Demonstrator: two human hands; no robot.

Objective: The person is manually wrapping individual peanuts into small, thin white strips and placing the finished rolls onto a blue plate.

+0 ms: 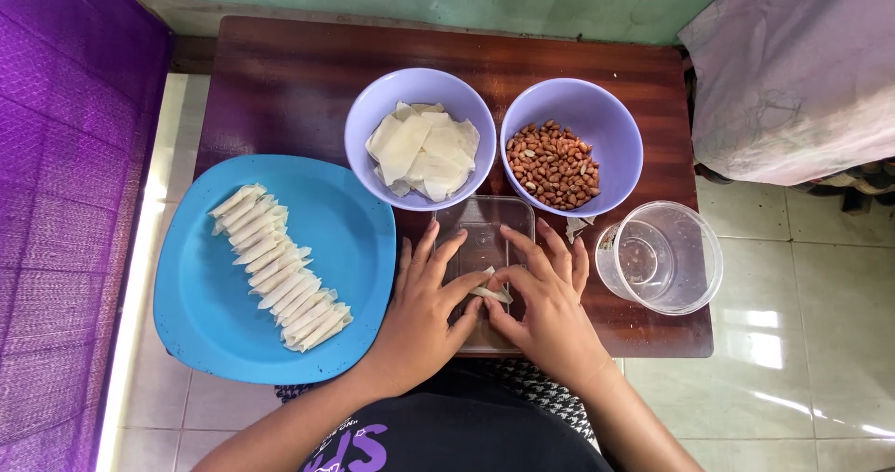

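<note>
Pinching the small pale wrapper piece (491, 293) between both sets of fingers (471, 290), you have it low over the clear flat tray (485, 222) at the worktop's (280, 81) near edge; keep your left hand (424, 309) and right hand (550, 304) close together, thumbs pressing the fold evenly so it rolls tight; match the neat rolls (280, 267) on the blue plate (354, 239); wrappers bowl (359, 127) and peanut bowl (620, 123) sit just beyond.

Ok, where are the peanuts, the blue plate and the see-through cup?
Peanuts (554, 164): head view, middle of the heap in the right purple bowl.
Blue plate (356, 230): head view, bare part right of the rolled wrappers.
Clear cup (692, 245): head view, its right inner wall.
</note>
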